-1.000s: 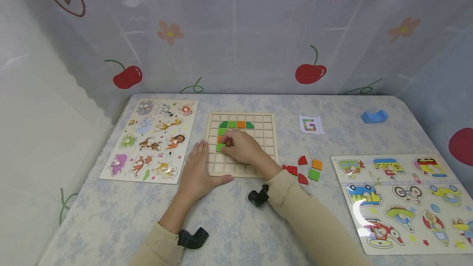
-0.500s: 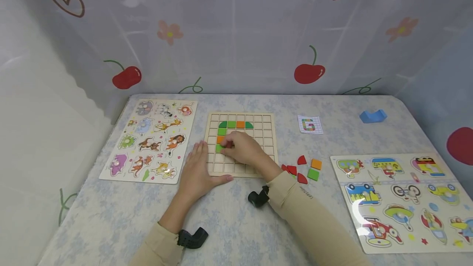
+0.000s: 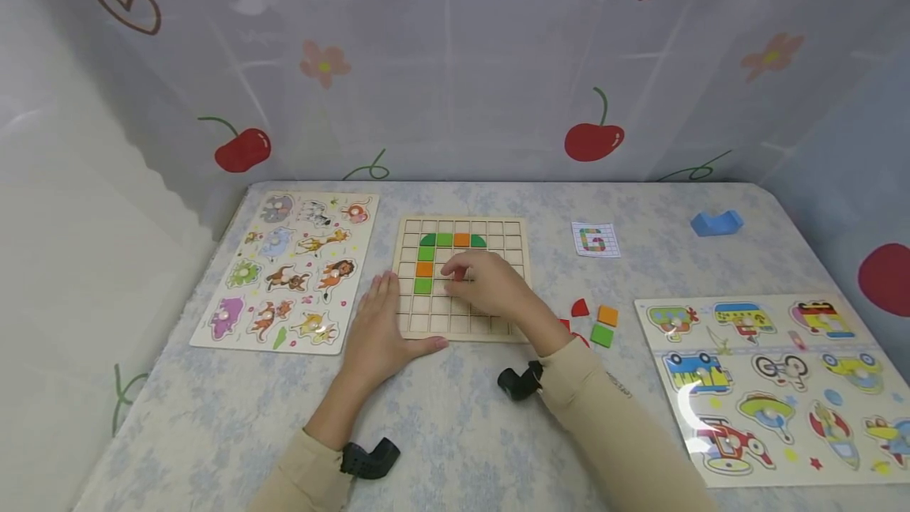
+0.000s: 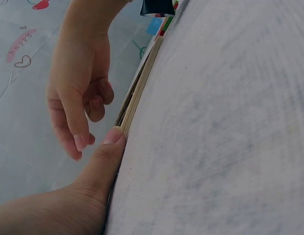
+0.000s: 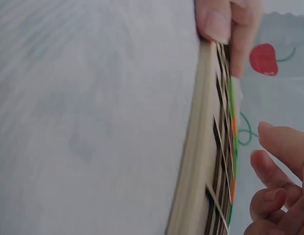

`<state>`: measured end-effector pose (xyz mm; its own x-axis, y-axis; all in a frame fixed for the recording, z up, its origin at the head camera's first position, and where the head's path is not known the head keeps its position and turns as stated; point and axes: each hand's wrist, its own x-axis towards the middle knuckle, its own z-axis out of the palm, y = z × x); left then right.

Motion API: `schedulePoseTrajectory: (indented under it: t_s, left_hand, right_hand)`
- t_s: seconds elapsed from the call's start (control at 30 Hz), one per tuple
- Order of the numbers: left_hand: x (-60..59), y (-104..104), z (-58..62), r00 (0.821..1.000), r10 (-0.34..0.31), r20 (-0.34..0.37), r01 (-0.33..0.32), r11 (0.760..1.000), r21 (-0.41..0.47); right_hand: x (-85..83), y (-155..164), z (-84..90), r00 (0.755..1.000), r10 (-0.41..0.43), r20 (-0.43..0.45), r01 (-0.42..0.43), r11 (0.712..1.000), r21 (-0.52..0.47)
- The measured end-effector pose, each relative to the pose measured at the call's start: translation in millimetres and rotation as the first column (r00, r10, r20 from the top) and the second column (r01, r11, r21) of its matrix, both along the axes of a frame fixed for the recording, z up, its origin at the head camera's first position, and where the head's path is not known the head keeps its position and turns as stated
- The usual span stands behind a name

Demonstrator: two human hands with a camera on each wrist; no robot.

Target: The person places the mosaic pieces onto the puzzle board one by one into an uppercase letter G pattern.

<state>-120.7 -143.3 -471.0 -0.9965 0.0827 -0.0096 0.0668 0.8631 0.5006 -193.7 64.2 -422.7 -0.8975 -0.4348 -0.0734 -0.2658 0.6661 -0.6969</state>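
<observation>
your left hand (image 3: 380, 330) lies flat on the table with straight fingers along the left edge of the square wooden grid board (image 3: 462, 279) and the thumb against its near edge, which looks meant to pin the board in place. your right hand (image 3: 490, 284) hovers over the middle of the board with fingers loosely curled and relaxed; the right wrist view shows them clear of the grid and holding nothing. on the board, green and orange square tiles (image 3: 424, 269) fill cells in a column down its left part, joining a top row of green and orange pieces (image 3: 453, 240), so they read as the start of a letter like the one on the small pattern card (image 3: 593, 240) right of the board. loose red, orange and green tiles (image 3: 596, 323) sit just right of the board. a wooden animal peg puzzle (image 3: 290, 269) lies left of the board, a wooden vehicle peg puzzle (image 3: 771, 385) well to its right, and a blue block (image 3: 716, 223) beyond the card. all rest on a pale floral tablecloth (image 3: 455, 425), with a sheer curtain printed with cherries and hearts (image 3: 455, 62) behind.
</observation>
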Motion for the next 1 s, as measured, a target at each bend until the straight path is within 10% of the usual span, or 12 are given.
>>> schedulePoseTrajectory:
  t_s: [1.0]
  left_hand:
    - [0.0,0.5,-0.6,1.000,0.002,0.004,-0.002,1.000,0.009]
  right_hand:
    - [38.6,175.2,7.9,0.973,-0.219,0.074,0.200,0.958,0.205]
